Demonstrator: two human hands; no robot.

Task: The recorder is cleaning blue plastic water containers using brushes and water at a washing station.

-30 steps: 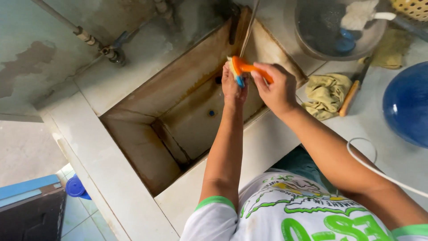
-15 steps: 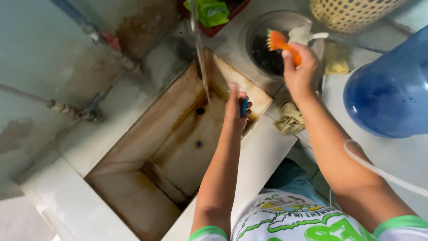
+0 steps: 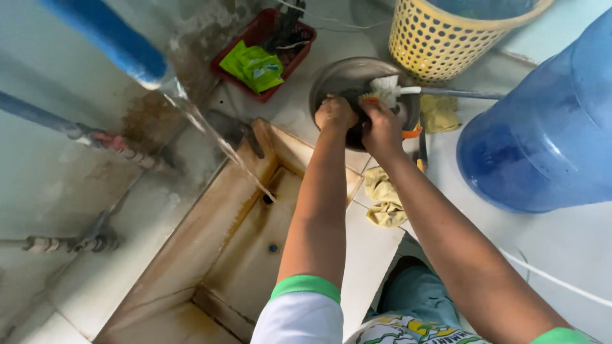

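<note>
Head view: up-left of our grip lies a green packet [image 3: 254, 65] in a red tray [image 3: 224, 58]. Both arms reach forward over the surface [image 3: 561, 248]. Our left hand [image 3: 334, 113] is curled on the metal bowl [image 3: 338, 75] rim; our right hand [image 3: 382, 127] is closed round an orange brush [image 3: 410, 132] at the bowl.

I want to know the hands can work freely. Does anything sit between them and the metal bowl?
Nothing visible does. The left hand rests on the rim of the metal bowl, and the right hand is already over it, beside a white brush lying inside.
</note>
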